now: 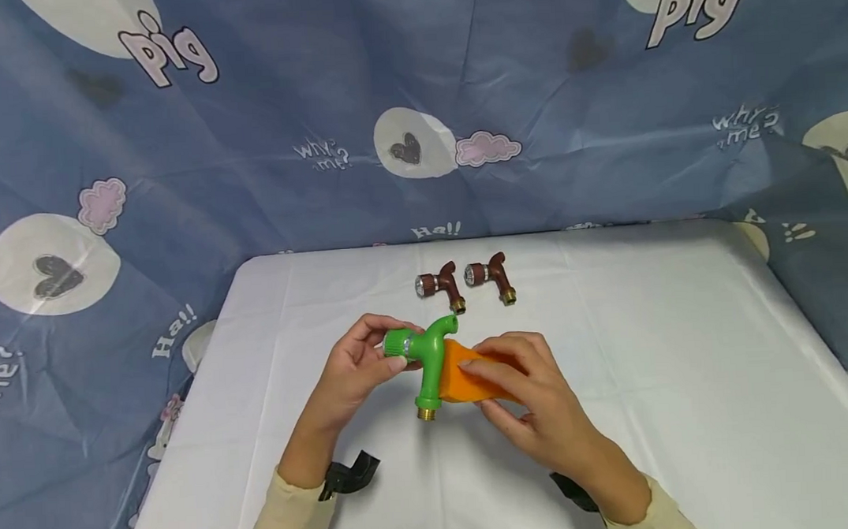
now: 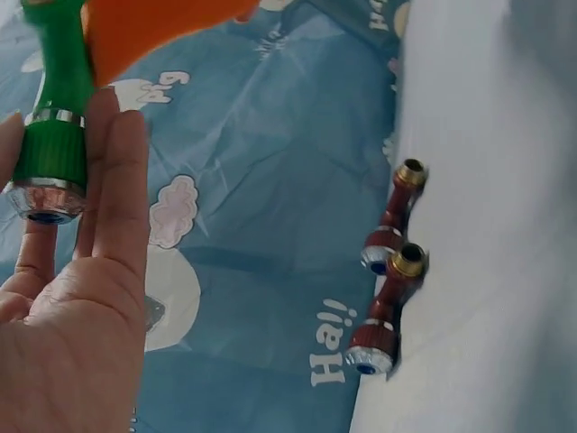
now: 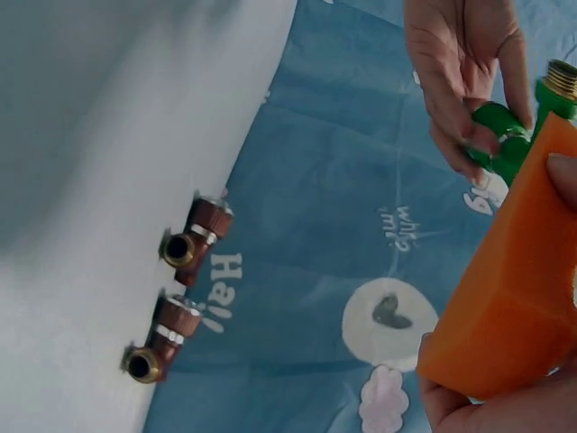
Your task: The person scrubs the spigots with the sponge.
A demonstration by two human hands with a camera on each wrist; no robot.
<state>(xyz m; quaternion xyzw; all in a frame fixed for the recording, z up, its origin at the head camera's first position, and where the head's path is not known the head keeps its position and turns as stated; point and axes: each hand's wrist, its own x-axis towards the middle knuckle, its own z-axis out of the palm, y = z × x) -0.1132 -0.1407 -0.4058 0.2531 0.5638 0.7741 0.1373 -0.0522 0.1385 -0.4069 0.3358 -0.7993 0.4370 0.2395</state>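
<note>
A green faucet (image 1: 431, 359) with a brass threaded end is held up above the white table. My left hand (image 1: 366, 360) grips it by its ribbed knob, thumb in front and fingers behind, as the left wrist view (image 2: 54, 149) also shows. An orange sponge block (image 1: 464, 377) is in my right hand (image 1: 536, 394), pinched between thumb and fingers. Its left side lies against the faucet's body in the head view. In the right wrist view the sponge (image 3: 514, 280) covers part of the faucet (image 3: 505, 144).
Two brown faucets, a left one (image 1: 445, 286) and a right one (image 1: 494, 279), lie side by side on the white table (image 1: 683, 348) beyond my hands. A blue printed cloth (image 1: 281, 81) hangs behind the table's far edge.
</note>
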